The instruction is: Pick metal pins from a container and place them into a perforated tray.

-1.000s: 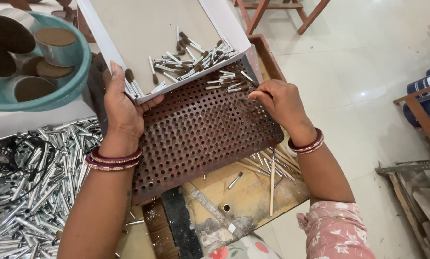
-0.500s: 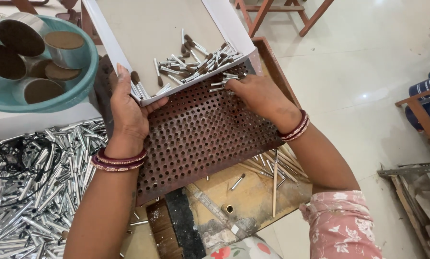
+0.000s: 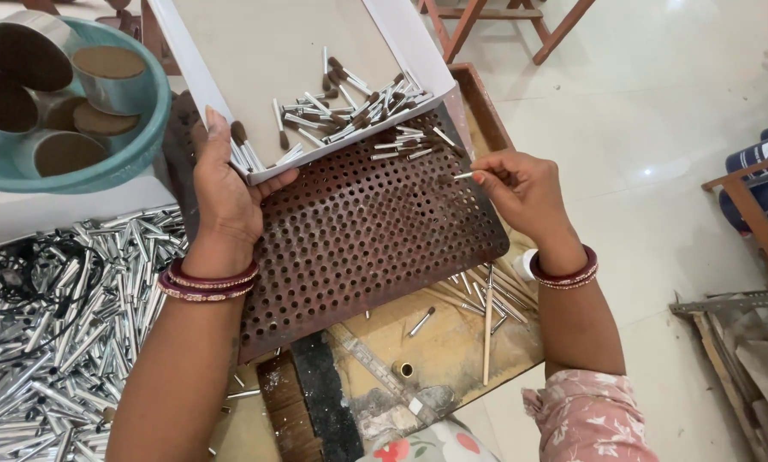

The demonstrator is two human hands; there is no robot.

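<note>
Pale polished floor tiles spread beyond a worn wooden workbench [image 3: 452,342], on which a rusty brown perforated metal plate [image 3: 358,239] lay tilted. Pinched between the thumb and fingertips of the right hand [image 3: 525,188] was a thin silver metal pin with a brown tip [image 3: 462,175], its tip just over the plate's upper right holes. The step seemed to be seating pins in the holes one at a time; lining the tip up with a hole would call for care. The left hand [image 3: 225,192] clasped the near edge of a white cardboard tray [image 3: 255,77], where more brown-tipped pins [image 3: 349,107] lay heaped, some spilled onto the plate just above the pinch. Well left of both hands sat a heap of silver metal tubes [image 3: 59,325] and a teal plastic bowl [image 3: 136,162] of round tins.
</note>
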